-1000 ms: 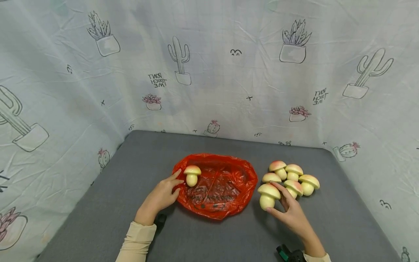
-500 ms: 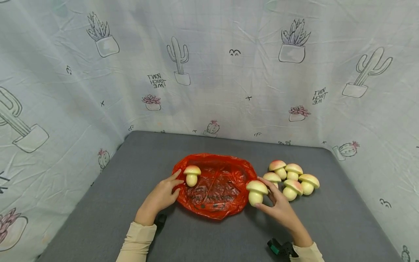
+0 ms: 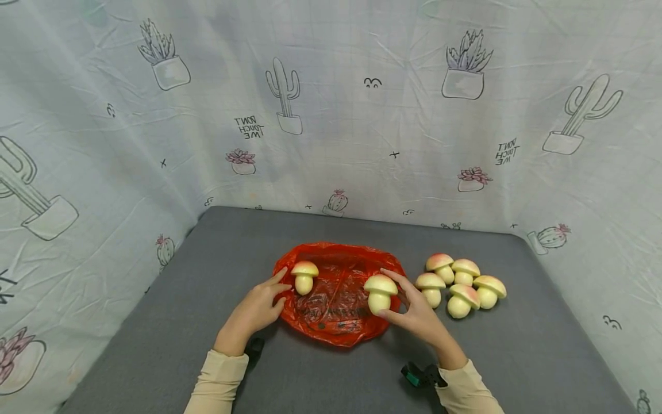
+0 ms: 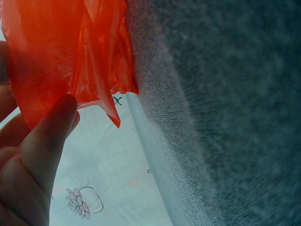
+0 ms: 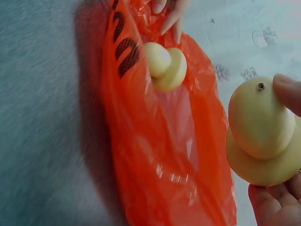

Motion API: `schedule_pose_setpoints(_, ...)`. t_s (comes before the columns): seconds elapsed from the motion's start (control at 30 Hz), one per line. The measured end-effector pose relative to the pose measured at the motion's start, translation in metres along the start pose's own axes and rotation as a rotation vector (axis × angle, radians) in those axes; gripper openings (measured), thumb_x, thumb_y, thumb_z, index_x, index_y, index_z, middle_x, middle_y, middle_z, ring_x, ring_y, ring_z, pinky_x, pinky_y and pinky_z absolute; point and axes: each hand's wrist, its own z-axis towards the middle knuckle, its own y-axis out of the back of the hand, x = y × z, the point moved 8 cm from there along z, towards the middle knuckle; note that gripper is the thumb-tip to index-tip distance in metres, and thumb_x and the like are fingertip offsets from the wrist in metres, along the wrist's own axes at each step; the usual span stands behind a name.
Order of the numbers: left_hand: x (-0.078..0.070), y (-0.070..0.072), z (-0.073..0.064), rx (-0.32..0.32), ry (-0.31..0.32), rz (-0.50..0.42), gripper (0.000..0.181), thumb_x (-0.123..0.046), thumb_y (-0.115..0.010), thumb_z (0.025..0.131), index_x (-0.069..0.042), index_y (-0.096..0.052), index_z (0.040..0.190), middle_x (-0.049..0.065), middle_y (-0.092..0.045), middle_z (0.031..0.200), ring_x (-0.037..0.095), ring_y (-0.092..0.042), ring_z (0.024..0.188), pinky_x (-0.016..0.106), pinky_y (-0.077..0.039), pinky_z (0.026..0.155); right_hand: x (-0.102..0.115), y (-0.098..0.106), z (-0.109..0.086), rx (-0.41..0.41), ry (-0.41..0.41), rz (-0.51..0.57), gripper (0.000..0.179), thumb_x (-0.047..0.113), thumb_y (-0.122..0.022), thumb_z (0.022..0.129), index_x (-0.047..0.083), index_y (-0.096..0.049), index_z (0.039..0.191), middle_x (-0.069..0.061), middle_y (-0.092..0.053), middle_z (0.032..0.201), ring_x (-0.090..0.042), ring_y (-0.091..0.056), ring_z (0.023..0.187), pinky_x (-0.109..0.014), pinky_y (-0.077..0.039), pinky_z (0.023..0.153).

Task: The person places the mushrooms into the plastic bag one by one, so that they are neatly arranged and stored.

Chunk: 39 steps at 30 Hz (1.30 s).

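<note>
1. While your right hand (image 3: 416, 313) grasps a pale-yellow mushroom-shaped piece (image 3: 380, 294) between thumb and fingers, this piece is above the right part of the open, red, thin plastic bag (image 3: 336, 287); its cap is upward.
2. Your left hand (image 3: 256, 309) pinches the bag's left edge; near its fingertips, one similar yellow mushroom (image 3: 304, 280) stands inside the bag.
3. Five more reddish-yellow mushrooms (image 3: 463, 300) are grouped on the grey fabric-like tabletop (image 3: 331, 376), to the right of the bag.

Glossy crinkled plastic bag (image 3: 327, 336), smooth mushrooms (image 3: 380, 286), matt cloth-textured tabletop (image 3: 331, 382).
</note>
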Motion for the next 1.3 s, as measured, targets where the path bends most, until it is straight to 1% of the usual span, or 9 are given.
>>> schedule_pose_setpoints(0.07,0.0,0.0,0.0,0.003,0.003,-0.004,0.032,-0.002,-0.065,0.084,0.002,-0.066,0.116,0.019,-0.042,0.146,0.01,-0.044,0.059,0.023,-0.036,0.056,0.007,-0.003,0.005,0.009,-0.012,-0.015,0.076,0.005,-0.071,0.082,0.01,-0.033,0.147,-0.012,-0.038,0.147,-0.023,-0.041,0.133,-0.023,-0.039,0.103)
schedule_pose_setpoints(0.23,-0.001,0.001,0.0,-0.001,0.003,0.002,0.032,-0.002,-0.065,0.084,0.002,-0.067,0.116,0.018,-0.042,0.145,0.012,-0.049,0.066,0.024,-0.037,0.059,0.024,-0.01,0.02,0.034,-0.04,-0.021,0.075,0.007,-0.072,0.083,0.004,-0.033,0.146,-0.015,-0.039,0.146,-0.03,-0.043,0.131,-0.027,-0.039,0.104)
schedule_pose_setpoints(0.4,-0.002,0.002,0.001,-0.002,0.008,-0.003,0.032,-0.002,-0.064,0.084,0.002,-0.067,0.116,0.018,-0.042,0.146,0.013,-0.047,0.064,0.024,-0.036,0.058,0.014,-0.017,0.036,0.039,-0.047,-0.005,0.077,0.013,-0.074,0.082,0.01,-0.032,0.147,-0.011,-0.039,0.146,-0.026,-0.045,0.129,-0.043,-0.038,0.104)
schedule_pose_setpoints(0.57,-0.002,0.002,0.001,-0.005,0.002,0.004,0.031,-0.003,-0.065,0.084,0.002,-0.067,0.115,0.018,-0.042,0.145,0.013,-0.05,0.064,0.024,-0.038,0.058,0.002,-0.024,0.05,0.035,-0.037,-0.011,0.078,0.021,-0.076,0.081,0.017,-0.035,0.147,-0.003,-0.041,0.145,-0.022,-0.046,0.128,-0.045,-0.038,0.104)
schedule_pose_setpoints(0.67,-0.004,0.002,0.001,-0.02,-0.017,0.02,0.03,-0.003,-0.066,0.084,0.002,-0.068,0.114,0.019,-0.044,0.144,0.019,-0.062,0.082,0.028,-0.045,0.066,-0.001,-0.029,0.056,0.045,-0.038,-0.006,0.078,0.025,-0.076,0.08,0.016,-0.035,0.147,-0.002,-0.043,0.142,-0.021,-0.048,0.126,-0.045,-0.04,0.102)
schedule_pose_setpoints(0.8,-0.007,0.003,0.001,-0.035,-0.045,0.025,0.03,-0.004,-0.066,0.084,0.003,-0.068,0.113,0.02,-0.045,0.143,0.029,-0.064,0.1,0.036,-0.051,0.075,-0.002,-0.035,0.062,0.066,-0.027,-0.01,0.079,0.025,-0.075,0.081,0.012,-0.034,0.147,-0.004,-0.047,0.138,-0.023,-0.052,0.122,-0.048,-0.042,0.1)
schedule_pose_setpoints(0.97,-0.008,0.003,0.001,-0.028,-0.04,0.031,0.03,-0.004,-0.066,0.084,0.002,-0.068,0.113,0.02,-0.045,0.143,0.024,-0.064,0.088,0.032,-0.048,0.069,-0.005,-0.041,0.067,0.098,-0.017,0.004,0.077,0.02,-0.074,0.082,0.01,-0.034,0.146,-0.008,-0.05,0.134,-0.026,-0.053,0.12,-0.051,-0.042,0.097)
schedule_pose_setpoints(1.13,-0.007,0.003,0.0,-0.022,-0.033,0.036,0.03,-0.004,-0.066,0.084,0.002,-0.068,0.114,0.02,-0.044,0.144,0.02,-0.063,0.081,0.03,-0.047,0.067,-0.004,-0.047,0.075,0.12,-0.063,0.019,0.077,0.015,-0.074,0.082,0.007,-0.033,0.146,-0.014,-0.048,0.136,-0.03,-0.051,0.122,-0.052,-0.041,0.099)
schedule_pose_setpoints(1.3,-0.008,0.003,-0.001,-0.021,-0.034,0.042,0.03,-0.003,-0.066,0.084,0.002,-0.068,0.114,0.02,-0.045,0.143,0.015,-0.055,0.065,0.026,-0.043,0.063,-0.012,-0.054,0.082,0.122,-0.082,-0.004,0.076,0.023,-0.076,0.081,0.013,-0.036,0.145,-0.007,-0.049,0.136,-0.026,-0.051,0.124,-0.048,-0.043,0.098)
